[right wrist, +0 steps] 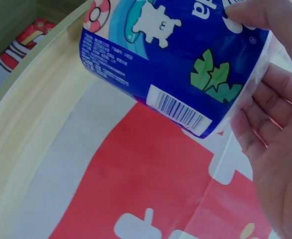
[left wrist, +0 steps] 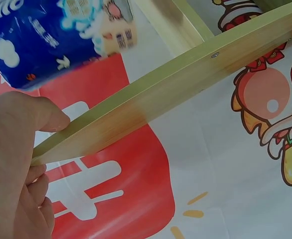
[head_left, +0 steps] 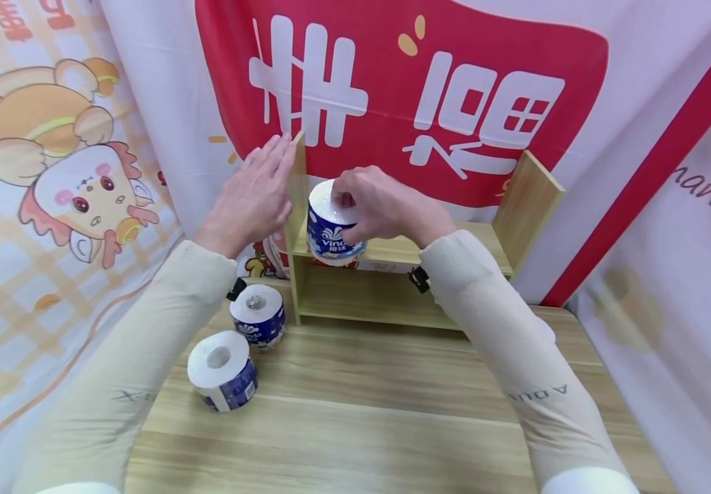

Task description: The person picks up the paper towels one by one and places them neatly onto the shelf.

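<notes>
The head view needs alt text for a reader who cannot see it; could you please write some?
A person's right grip holds a blue-and-white Vinda toilet roll near the left end of a wooden shelf unit, while the left grip holds its left side panel. Two more toilet rolls stand on the wooden table, lower left.

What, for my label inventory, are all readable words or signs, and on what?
"Vinda": blue-and-white plastic-wrapped paper roll in the right hand.
"®": same roll.
"…nda": blue-and-white paper roll nearest the pale wooden shelf.
"…antic": white fabric curtain, right.
Too blurred: letters on beige fabric sleeves, rolls' fine print.
Uncertain: stylised white characters, red fabric banner.
Cut off: orange characters.
</notes>
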The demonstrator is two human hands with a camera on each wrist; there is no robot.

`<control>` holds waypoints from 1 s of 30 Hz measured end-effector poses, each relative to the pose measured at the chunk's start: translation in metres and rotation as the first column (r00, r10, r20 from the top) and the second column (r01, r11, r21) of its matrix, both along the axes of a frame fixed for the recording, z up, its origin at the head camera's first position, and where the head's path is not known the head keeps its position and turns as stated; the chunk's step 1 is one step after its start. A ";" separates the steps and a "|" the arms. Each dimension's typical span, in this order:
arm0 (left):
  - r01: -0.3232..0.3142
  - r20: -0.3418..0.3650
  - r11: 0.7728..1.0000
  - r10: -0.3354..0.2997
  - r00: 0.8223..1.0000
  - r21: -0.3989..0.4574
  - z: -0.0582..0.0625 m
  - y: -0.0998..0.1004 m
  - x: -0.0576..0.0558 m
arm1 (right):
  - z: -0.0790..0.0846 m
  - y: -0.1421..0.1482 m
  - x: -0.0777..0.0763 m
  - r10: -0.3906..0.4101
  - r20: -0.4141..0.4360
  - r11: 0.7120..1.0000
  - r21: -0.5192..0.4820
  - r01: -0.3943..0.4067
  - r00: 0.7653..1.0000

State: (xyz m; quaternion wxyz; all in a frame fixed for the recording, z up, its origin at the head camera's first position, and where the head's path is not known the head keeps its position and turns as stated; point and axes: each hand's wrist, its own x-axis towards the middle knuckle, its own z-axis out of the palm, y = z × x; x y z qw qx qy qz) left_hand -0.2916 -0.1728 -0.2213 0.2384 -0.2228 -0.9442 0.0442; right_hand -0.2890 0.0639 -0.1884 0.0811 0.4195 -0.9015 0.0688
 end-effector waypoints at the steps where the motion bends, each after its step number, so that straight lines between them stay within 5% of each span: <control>1: 0.000 -0.002 1.000 0.000 1.000 0.001 0.000 0.000 0.000 | -0.001 -0.001 -0.002 -0.004 0.000 1.000 -0.008 0.004 1.000; 12: -0.007 -0.012 1.000 0.007 1.000 -0.007 0.000 0.000 0.000 | -0.008 -0.007 -0.022 -0.012 -0.002 0.998 -0.069 0.011 1.000; 30: 0.008 -0.024 1.000 -0.008 1.000 -0.004 -0.001 0.000 -0.001 | -0.016 -0.025 -0.040 -0.055 0.038 0.998 -0.007 0.055 0.998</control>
